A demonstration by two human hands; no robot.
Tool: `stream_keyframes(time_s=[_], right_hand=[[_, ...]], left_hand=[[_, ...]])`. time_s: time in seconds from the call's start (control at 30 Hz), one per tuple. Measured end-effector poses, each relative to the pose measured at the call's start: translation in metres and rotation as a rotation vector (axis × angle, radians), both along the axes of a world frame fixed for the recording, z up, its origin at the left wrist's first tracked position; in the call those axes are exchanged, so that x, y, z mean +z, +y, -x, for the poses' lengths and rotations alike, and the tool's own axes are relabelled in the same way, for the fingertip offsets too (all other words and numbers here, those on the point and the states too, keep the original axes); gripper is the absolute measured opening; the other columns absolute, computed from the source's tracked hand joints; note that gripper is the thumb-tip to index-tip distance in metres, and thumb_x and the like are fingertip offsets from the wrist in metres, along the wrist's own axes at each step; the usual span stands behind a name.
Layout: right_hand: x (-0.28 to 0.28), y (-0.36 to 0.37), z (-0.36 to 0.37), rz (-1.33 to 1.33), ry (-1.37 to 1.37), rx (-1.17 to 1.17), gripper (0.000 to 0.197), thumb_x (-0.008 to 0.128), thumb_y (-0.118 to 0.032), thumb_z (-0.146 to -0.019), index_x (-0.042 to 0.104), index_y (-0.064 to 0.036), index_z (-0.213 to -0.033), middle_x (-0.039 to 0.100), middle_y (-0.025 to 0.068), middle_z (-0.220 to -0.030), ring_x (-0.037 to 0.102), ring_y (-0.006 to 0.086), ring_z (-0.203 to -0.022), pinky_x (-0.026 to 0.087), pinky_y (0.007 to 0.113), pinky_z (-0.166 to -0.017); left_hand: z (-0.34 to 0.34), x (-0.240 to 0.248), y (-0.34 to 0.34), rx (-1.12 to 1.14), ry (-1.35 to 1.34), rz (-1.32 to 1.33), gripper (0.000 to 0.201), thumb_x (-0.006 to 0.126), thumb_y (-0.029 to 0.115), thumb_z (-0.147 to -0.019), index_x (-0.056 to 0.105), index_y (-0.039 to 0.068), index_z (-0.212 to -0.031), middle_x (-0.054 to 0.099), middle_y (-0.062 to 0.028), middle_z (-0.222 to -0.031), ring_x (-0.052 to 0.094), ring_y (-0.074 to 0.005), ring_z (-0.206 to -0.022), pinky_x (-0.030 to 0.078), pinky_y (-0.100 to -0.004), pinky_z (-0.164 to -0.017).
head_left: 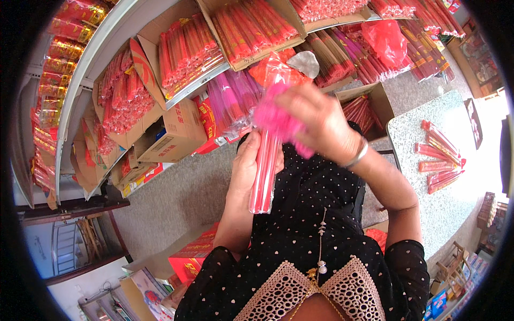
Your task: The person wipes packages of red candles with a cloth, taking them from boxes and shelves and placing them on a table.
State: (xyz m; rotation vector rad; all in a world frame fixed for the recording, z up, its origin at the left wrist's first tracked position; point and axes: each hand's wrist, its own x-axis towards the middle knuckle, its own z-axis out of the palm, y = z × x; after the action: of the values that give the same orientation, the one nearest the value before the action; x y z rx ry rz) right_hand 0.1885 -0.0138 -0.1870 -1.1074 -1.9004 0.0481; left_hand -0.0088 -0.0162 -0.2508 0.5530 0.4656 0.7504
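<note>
Pink cloth (274,115): blurred, lying across the upper-middle length of the red bundle, so part of the wrap is hidden under it.
Right-hand fingers: curled together over the cloth; the right hand (316,115) comes in from the right, palm down, apparently to press the cloth against the bundle. How firmly, one cannot tell.
Left-hand fingers: clamped around the bundle, thumb on the left side, fingertips showing at its right edge. The left hand (245,163) grips below the cloth, which seems to steady the bundle while leaving its far part free.
Red bundle (261,187): sticks in clear wrap, held lengthwise in front of the person's body, near end pointing at the body, likely so both hands reach it easily.
Table (428,214): to the right, with red packs (440,160) fanned out, probably to keep each one separate.
Cardboard box (174,136): left of the bundle, below the shelf, near purple packs (231,99).
Shelf boxes (241,63): at the far side, packed with similar red bundles lying side by side, presumably to save room.
</note>
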Motion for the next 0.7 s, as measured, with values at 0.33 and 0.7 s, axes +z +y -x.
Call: stream_keyframes(time_s=[0.33,0.7], right_hand=[[-0.048,0.001,-0.047,0.496,0.578,-0.299,0.027,0.066,-0.009,-0.074,0.058,-0.0012,-0.098,0.062,0.009,-0.08,0.059,0.0143,-0.075,0.048,0.029,-0.069],[-0.073,-0.06,0.006,0.79,1.036,0.079,0.016,0.062,-0.017,-0.086,0.058,-0.0015,-0.089,0.058,-0.002,-0.077,0.051,0.0048,-0.071,0.045,0.023,-0.065]], left_hand=[[-0.006,0.016,0.004,-0.047,-0.127,0.077,0.057,0.037,0.052,-0.092,0.05,-0.001,-0.109,0.054,-0.0102,-0.087,0.049,-0.0154,-0.059,0.038,-0.0265,-0.05],[-0.013,0.031,0.03,0.121,-0.094,-0.075,0.053,0.039,0.049,-0.092,0.052,0.0,-0.106,0.058,-0.012,-0.085,0.054,-0.016,-0.063,0.043,-0.0274,-0.055]])
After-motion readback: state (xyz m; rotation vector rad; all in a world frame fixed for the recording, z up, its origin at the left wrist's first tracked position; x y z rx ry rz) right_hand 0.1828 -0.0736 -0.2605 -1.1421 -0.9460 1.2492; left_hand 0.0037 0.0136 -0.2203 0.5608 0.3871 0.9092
